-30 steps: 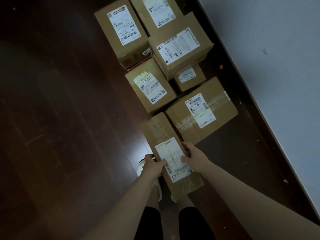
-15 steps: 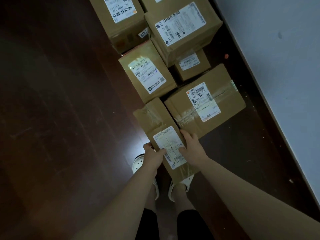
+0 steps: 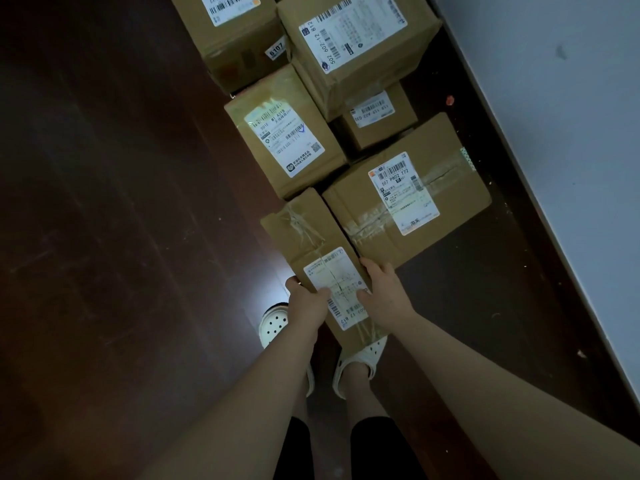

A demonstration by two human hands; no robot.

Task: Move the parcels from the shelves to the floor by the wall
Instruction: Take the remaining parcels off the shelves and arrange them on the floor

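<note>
Both hands grasp one narrow parcel (image 3: 304,233): the left hand (image 3: 306,303) curls round its left edge, the right hand (image 3: 382,292) round its right edge, thumbs lying on the white label. The parcel sits low over the dark floor (image 3: 121,237) at the near end of a cluster of boxes. Its near end covers the toe of the right clog (image 3: 363,358), and in this dim view it may be touching the floor or held just above it. Its right side lies against a taped box (image 3: 408,199). Farther off stand a labelled box (image 3: 284,140), a small box (image 3: 377,116) and a large box (image 3: 356,39) overlapping the small one. A pale wall (image 3: 554,133) runs along the right.
</note>
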